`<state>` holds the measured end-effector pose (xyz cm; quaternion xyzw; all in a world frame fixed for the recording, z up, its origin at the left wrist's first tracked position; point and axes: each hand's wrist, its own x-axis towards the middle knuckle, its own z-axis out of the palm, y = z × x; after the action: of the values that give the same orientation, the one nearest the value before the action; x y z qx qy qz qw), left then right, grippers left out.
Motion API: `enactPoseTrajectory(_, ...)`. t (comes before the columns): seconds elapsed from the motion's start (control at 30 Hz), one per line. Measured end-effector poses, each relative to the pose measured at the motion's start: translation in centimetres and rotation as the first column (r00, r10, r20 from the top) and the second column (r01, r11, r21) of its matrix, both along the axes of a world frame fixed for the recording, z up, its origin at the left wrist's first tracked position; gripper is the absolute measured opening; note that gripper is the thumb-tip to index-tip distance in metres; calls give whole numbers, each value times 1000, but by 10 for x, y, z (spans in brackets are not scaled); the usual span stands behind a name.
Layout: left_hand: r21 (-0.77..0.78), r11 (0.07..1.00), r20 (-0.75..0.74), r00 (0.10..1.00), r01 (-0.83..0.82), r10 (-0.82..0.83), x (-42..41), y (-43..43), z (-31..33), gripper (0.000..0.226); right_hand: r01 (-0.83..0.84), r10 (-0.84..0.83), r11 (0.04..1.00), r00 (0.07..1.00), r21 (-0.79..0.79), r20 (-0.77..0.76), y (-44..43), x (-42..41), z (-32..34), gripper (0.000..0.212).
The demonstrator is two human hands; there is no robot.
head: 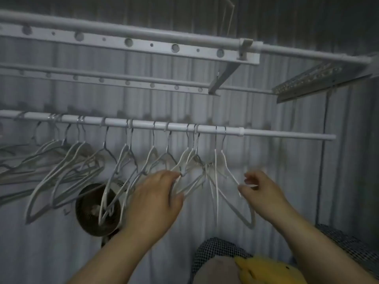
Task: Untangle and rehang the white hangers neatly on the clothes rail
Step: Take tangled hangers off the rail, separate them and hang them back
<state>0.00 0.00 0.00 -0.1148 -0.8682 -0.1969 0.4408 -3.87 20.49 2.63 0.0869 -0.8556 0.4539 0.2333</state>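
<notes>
Several white hangers (127, 160) hang by metal hooks along the white clothes rail (176, 126). Those at the left lie tilted and overlapping. Near the right end, the hangers cross one another in a knot (207, 167). My left hand (158, 193) reaches up from below and grips the lower arms of a hanger pair (189, 188) just left of the knot. My right hand (260, 189) pinches the right arm of the last hanger (231, 175) between thumb and fingers.
Two perforated rails (131, 43) and a thinner one (127, 80) run above. A round brown fan (92, 210) stands behind the hangers at lower left. A yellow soft item (264, 269) and checked fabric (217, 249) lie below. A corrugated wall is behind.
</notes>
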Motion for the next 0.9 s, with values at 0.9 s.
enactPoseTrajectory(0.9, 139, 988, -101, 991, -74, 88, -40, 7, -17, 41, -91, 78, 989, 991, 121, 105, 0, -79, 9, 32)
